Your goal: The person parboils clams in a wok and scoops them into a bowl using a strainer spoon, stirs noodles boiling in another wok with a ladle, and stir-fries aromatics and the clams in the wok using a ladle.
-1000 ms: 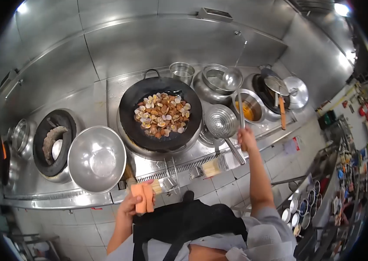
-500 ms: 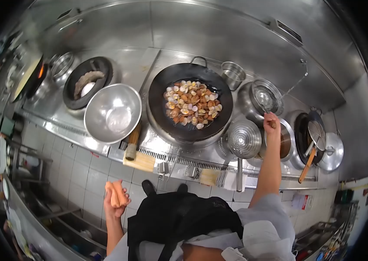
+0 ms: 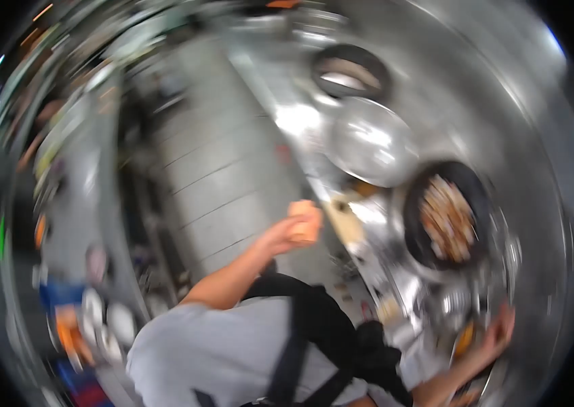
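My left hand is closed around a folded orange cloth, held out over the floor beside the stove front. My right hand reaches over the far end of the cooking counter, at lower right. Motion smears its fingers, and whether anything is in them does not show. Near it lies a blurred perforated strainer. Farther up the counter, a black wok contains clams in their shells. Beside the wok stands a large steel bowl.
A dark ring-shaped burner sits beyond the bowl. Tiled floor runs between the stove counter and a steel work counter on the left. White dishes and an orange item appear at lower left, blurred.
My view has swung left, so the wok and bowl now appear farther right and tilted. My left hand keeps the orange cloth. My right hand appears much lower, at the right side.
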`<state>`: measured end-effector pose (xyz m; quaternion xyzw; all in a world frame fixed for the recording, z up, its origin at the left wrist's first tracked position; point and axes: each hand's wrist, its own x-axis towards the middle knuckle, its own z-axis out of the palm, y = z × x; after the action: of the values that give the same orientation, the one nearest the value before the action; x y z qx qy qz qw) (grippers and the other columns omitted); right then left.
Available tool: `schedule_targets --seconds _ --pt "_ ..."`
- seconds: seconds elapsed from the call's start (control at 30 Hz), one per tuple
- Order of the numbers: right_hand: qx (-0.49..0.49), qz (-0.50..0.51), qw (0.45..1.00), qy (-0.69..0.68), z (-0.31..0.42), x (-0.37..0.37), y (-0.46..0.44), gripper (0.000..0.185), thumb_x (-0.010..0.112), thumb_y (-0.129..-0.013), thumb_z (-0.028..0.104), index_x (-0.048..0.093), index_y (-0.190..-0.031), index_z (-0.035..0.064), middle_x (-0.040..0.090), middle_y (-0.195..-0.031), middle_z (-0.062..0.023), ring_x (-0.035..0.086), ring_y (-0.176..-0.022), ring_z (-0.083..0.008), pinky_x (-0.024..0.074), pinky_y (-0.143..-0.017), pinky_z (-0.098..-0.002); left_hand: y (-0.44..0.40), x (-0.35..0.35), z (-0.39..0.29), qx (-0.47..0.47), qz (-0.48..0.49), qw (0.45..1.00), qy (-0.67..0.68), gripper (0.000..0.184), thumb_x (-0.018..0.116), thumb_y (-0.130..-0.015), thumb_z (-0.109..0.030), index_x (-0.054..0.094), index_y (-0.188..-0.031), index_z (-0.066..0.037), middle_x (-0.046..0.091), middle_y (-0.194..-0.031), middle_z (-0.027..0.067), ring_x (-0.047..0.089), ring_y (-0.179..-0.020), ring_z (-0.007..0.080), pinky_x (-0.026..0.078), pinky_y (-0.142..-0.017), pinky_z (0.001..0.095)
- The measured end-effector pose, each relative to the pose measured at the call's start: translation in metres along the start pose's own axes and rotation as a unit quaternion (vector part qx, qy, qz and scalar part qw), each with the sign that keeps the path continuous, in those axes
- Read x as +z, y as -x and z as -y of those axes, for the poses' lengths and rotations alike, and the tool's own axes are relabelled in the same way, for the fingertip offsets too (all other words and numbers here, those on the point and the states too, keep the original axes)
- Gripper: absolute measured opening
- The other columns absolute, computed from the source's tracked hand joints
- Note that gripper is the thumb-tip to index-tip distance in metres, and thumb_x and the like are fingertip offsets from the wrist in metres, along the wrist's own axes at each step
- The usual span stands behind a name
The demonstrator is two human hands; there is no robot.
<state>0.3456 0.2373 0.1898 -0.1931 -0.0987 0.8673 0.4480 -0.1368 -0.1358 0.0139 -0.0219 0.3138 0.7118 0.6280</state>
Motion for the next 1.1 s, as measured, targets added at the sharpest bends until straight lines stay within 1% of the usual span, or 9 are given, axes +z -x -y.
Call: schedule_targets --seconds 0.2,0.37,0.53,0.6,0.63,0.67,0.93,1.03,1.1 --pt "0.073 0.026 0.924 0.374 -0.298 0.048 -0.081 0.037 0.047 -0.102 0.009 0.035 -0.133 -0.0076 0.050 -0.073 -0.0023 0.050 -0.056 -0.0108 0.0426 -0.048 -0.0251 0.157 -0.071 -0.101 0.341 -0.016 0.936 0.087 0.048 0.064 -0.089 -0.028 0.051 -0.130 -0.006 0.065 -0.114 0.0121 0.066 -0.101 0.0239 0.055 -0.089 0.0412" --pt "0.092 0.099 0.854 0.502 -0.449 0.064 -0.081 0.034 0.049 -0.100 0.008 0.038 -0.129 -0.0059 0.051 -0.075 -0.0033 0.051 -0.056 -0.0112 0.0434 -0.047 -0.0255 0.429 -0.127 -0.157 0.669 -0.223 0.708 0.033 0.054 0.060 -0.082 -0.021 0.050 -0.130 0.001 0.060 -0.122 0.0145 0.061 -0.114 0.0273 0.049 -0.102 0.0439" --pt "0.052 0.138 0.815 0.560 -0.511 0.073 -0.096 0.031 0.052 -0.099 0.008 0.041 -0.125 -0.0042 0.053 -0.076 -0.0042 0.052 -0.056 -0.0116 0.0441 -0.046 -0.0258 0.704 -0.066 -0.143 0.635 -0.686 0.256 -0.245 0.045 0.051 -0.086 -0.019 0.053 -0.129 -0.006 0.062 -0.107 0.0108 0.065 -0.097 0.0198 0.057 -0.083 0.0360" --pt "0.003 0.133 0.807 0.575 -0.506 0.074 -0.117 0.029 0.053 -0.098 0.007 0.042 -0.123 -0.0035 0.054 -0.077 -0.0046 0.053 -0.055 -0.0118 0.0444 -0.045 -0.0260 0.829 -0.094 -0.130 0.445 -0.845 0.000 -0.297 0.043 0.055 -0.090 -0.025 0.054 -0.127 -0.003 0.065 -0.107 0.0198 0.066 -0.095 0.0288 0.055 -0.083 0.0422" --pt "-0.029 0.124 0.803 0.583 -0.491 0.069 -0.130 0.029 0.053 -0.098 0.007 0.043 -0.123 -0.0031 0.054 -0.077 -0.0047 0.053 -0.055 -0.0119 0.0446 -0.045 -0.0261 0.921 -0.128 -0.114 0.197 -0.896 -0.195 -0.348 0.056 0.062 -0.092 -0.049 0.056 -0.124 -0.004 0.064 -0.101 0.0121 0.065 -0.087 0.0213 0.054 -0.074 0.0381" --pt "-0.069 0.103 0.799 0.589 -0.468 0.062 -0.141 0.028 0.054 -0.098 0.007 0.043 -0.122 -0.0028 0.054 -0.077 -0.0049 0.053 -0.055 -0.0120 0.0447 -0.045 -0.0261 0.934 -0.100 -0.115 0.212 -0.911 -0.101 -0.339 0.044 0.058 -0.092 -0.045 0.063 -0.110 -0.005 0.066 -0.100 0.0146 0.064 -0.089 0.0270 0.052 -0.076 0.0411" --pt "-0.352 -0.113 0.759 0.537 -0.249 0.003 -0.142 0.023 0.057 -0.095 0.006 0.048 -0.116 0.0000 0.057 -0.079 -0.0064 0.055 -0.055 -0.0126 0.0460 -0.043 -0.0267 1.072 -0.194 -0.050 -0.138 -0.917 0.023 -0.373 0.046 0.039 -0.105 -0.019 0.041 -0.147 0.001 0.047 -0.148 0.0148 0.043 -0.138 0.0274 0.026 -0.119 0.0385" --pt "-0.398 -0.156 0.746 0.510 -0.204 -0.022 -0.108 0.021 0.059 -0.094 0.005 0.050 -0.114 0.0010 0.058 -0.080 -0.0070 0.056 -0.054 -0.0129 0.0464 -0.043 -0.0270 0.852 -0.328 -0.077 0.162 -0.926 -0.077 -0.333 0.047 0.045 -0.104 -0.020 0.041 -0.145 0.003 0.047 -0.147 0.0166 0.046 -0.133 0.0283 0.033 -0.113 0.0393" --pt "-0.407 -0.150 0.739 0.516 -0.196 -0.025 -0.088 0.020 0.060 -0.094 0.005 0.051 -0.112 0.0017 0.059 -0.081 -0.0073 0.056 -0.054 -0.0131 0.0467 -0.043 -0.0271 0.626 -0.391 -0.059 0.370 -0.863 0.028 -0.342 0.049 0.049 -0.103 -0.020 0.041 -0.144 0.005 0.047 -0.146 0.0178 0.049 -0.130 0.0289 0.038 -0.108 0.0398"
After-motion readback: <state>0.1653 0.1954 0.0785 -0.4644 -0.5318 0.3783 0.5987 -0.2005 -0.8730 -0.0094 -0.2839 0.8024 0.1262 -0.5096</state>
